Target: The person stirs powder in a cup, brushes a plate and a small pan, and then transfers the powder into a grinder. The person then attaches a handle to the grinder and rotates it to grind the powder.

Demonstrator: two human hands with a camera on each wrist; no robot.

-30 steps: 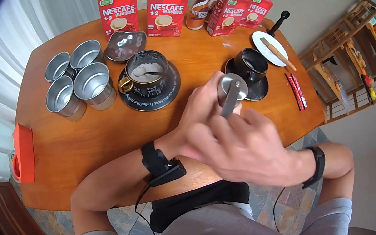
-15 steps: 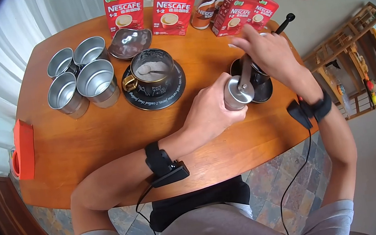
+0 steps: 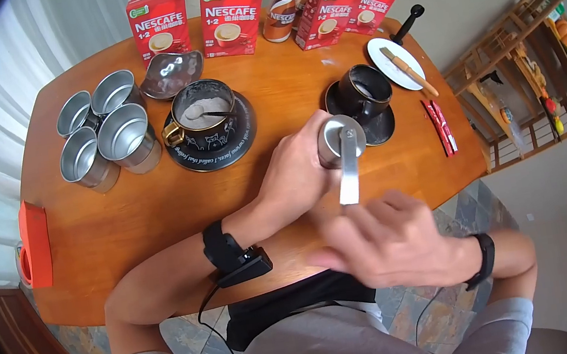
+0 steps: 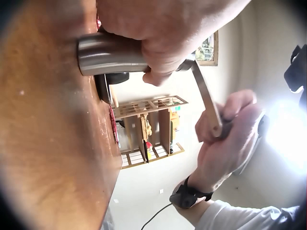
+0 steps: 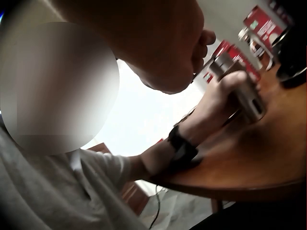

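Note:
A silver hand-crank coffee grinder (image 3: 328,145) stands upright over the table's front part, gripped round its body by my left hand (image 3: 294,164). In the left wrist view its metal cylinder (image 4: 112,55) shows below that hand, its base close to the tabletop. My right hand (image 3: 387,242) is at the outer end of the crank arm (image 3: 348,175), which points toward my body. The left wrist view shows right-hand fingers (image 4: 235,103) curled round the crank's knob, mostly hiding it. Just beyond the grinder sits a black cup (image 3: 364,93) on a dark saucer (image 3: 382,130).
A black cup (image 3: 208,133) with powder and a spoon stands on its saucer (image 3: 248,131). Several metal cups (image 3: 125,134) are left, near a dark dish (image 3: 171,73). Red Nescafe boxes (image 3: 232,14) line the back. A white plate (image 3: 382,54) holds a brush; red sachets (image 3: 440,127) lie right.
The right hand has swung the crank from near my body out to the far side, then back toward my body. My left hand keeps holding the grinder; the head view has shifted slightly.

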